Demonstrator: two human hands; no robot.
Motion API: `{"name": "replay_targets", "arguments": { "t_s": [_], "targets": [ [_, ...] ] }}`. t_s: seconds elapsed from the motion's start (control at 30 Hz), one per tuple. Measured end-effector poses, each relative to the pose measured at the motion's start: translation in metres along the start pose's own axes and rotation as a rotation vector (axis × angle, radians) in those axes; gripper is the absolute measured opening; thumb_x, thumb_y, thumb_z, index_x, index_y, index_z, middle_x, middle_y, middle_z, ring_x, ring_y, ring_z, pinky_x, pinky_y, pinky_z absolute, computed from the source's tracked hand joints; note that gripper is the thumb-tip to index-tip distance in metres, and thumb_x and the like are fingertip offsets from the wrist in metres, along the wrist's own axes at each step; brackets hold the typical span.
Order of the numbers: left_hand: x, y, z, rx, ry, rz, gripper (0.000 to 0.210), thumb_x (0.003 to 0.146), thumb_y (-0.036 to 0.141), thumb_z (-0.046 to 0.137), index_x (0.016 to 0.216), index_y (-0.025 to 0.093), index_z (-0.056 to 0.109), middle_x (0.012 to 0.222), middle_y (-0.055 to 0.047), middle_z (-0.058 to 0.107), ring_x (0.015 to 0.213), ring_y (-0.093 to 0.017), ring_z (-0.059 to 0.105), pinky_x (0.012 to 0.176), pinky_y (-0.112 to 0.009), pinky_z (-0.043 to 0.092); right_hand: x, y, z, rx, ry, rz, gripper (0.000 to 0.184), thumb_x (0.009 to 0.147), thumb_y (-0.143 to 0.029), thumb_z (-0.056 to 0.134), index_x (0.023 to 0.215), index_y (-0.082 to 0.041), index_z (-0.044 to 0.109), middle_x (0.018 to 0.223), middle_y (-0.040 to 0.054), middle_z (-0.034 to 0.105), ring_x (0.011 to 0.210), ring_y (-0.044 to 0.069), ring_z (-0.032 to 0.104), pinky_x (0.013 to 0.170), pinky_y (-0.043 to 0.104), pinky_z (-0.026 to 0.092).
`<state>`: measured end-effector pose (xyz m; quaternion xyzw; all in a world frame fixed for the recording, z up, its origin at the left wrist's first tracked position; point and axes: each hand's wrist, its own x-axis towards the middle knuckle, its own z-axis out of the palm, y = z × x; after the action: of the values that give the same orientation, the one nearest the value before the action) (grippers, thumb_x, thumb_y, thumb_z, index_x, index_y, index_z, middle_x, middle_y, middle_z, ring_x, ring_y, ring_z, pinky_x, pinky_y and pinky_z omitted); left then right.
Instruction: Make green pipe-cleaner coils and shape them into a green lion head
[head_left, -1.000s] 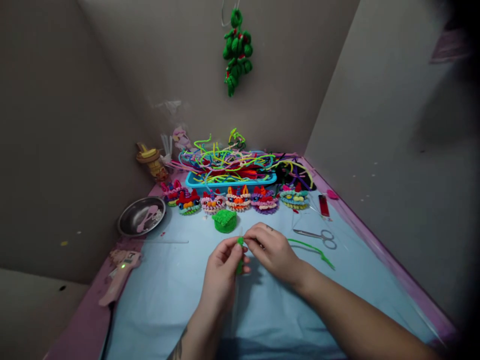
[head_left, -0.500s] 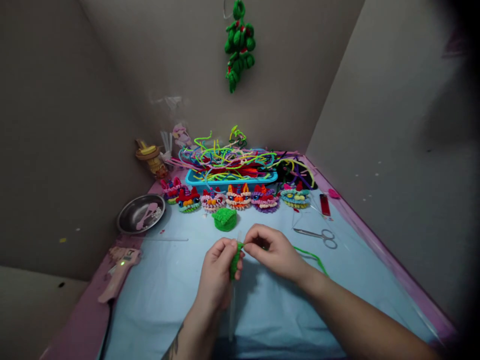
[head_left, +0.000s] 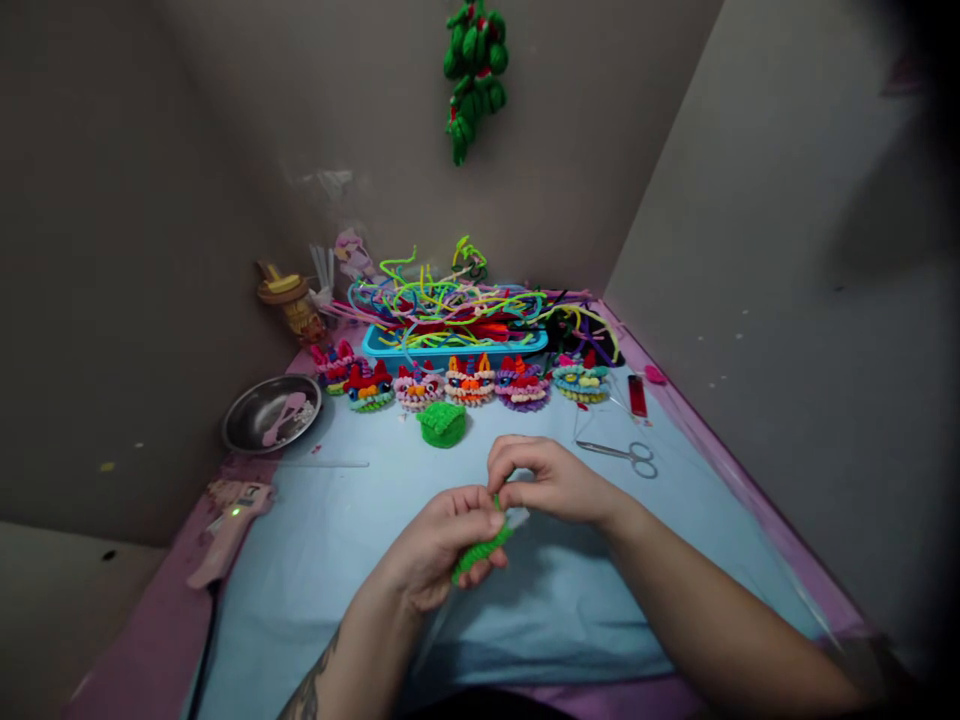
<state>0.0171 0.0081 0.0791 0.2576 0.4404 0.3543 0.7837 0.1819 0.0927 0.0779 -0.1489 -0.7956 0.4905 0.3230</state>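
My left hand (head_left: 439, 540) is closed around a bright green fuzzy pipe cleaner coil (head_left: 482, 553), packed in tight ridges. A clear stick (head_left: 518, 518) runs with the coil; its end shows past my thumb, and its pale lower length slants down under the hand. Thumb and fingertips of my right hand (head_left: 551, 482) pinch a short green strand at the coil's upper end. Beyond both hands sits a round green fuzzy piece (head_left: 442, 425) on the blue cloth (head_left: 337, 560).
Behind stand several colourful lion heads (head_left: 470, 382) before a blue tray (head_left: 450, 355) heaped with pipe cleaners. Scissors (head_left: 619, 455) and a red lighter (head_left: 637, 396) lie right. Left are a metal bowl (head_left: 236, 420), a thin stick (head_left: 326, 464) and a pink glue gun (head_left: 232, 530) with its cord.
The coil and clear stick have tilted from near upright to slanting up rightward. My left hand has turned with them, and my right hand still pinches at the coil's end. The view has shifted slightly.
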Motion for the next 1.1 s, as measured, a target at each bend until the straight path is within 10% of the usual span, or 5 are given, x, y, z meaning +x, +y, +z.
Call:
{"name": "replay_targets", "arguments": {
  "t_s": [0.23,0.4,0.63,1.1],
  "targets": [
    [-0.005,-0.008,0.005,0.037,-0.042,-0.025,0.031,0.065,0.036,0.075,0.080,0.011,0.063,0.051,-0.002,0.062,0.031,-0.005,0.043,0.030,-0.015,0.022,-0.001,0.005,0.002,-0.227,0.141,-0.151,0.019,0.078,-0.039,0.069,0.083,-0.021,0.066,0.095,0.0060,0.059,0.097,0.021,0.054,0.088,0.039,0.045],
    [-0.003,0.002,0.017,-0.162,0.273,0.426,0.033,0.067,0.040,0.075,0.083,0.014,0.060,0.054,0.003,0.059,0.037,-0.003,0.043,0.036,-0.014,0.029,-0.003,0.011,0.013,-0.155,0.595,-0.077,0.016,0.088,-0.036,0.058,0.096,-0.022,0.060,0.102,0.0077,0.054,0.100,0.021,0.054,0.091,0.041,0.044],
    [0.026,0.010,0.035,-0.376,0.490,0.822,0.026,0.072,0.036,0.073,0.082,0.020,0.056,0.075,0.003,0.061,0.068,-0.009,0.058,0.066,-0.020,0.047,-0.003,0.007,0.038,0.409,0.340,0.048,0.045,0.080,-0.048,0.065,0.116,-0.026,0.047,0.102,0.0068,0.058,0.084,0.016,0.060,0.071,0.030,0.053],
    [0.038,0.009,0.053,-0.312,0.467,0.889,0.019,0.078,0.036,0.068,0.087,0.021,0.059,0.086,0.001,0.063,0.081,-0.012,0.060,0.077,-0.024,0.048,-0.003,0.002,0.031,-0.039,0.490,0.012,0.035,0.088,-0.024,0.058,0.122,-0.034,0.058,0.106,0.0046,0.058,0.093,0.018,0.057,0.078,0.030,0.052]
  ]
}}
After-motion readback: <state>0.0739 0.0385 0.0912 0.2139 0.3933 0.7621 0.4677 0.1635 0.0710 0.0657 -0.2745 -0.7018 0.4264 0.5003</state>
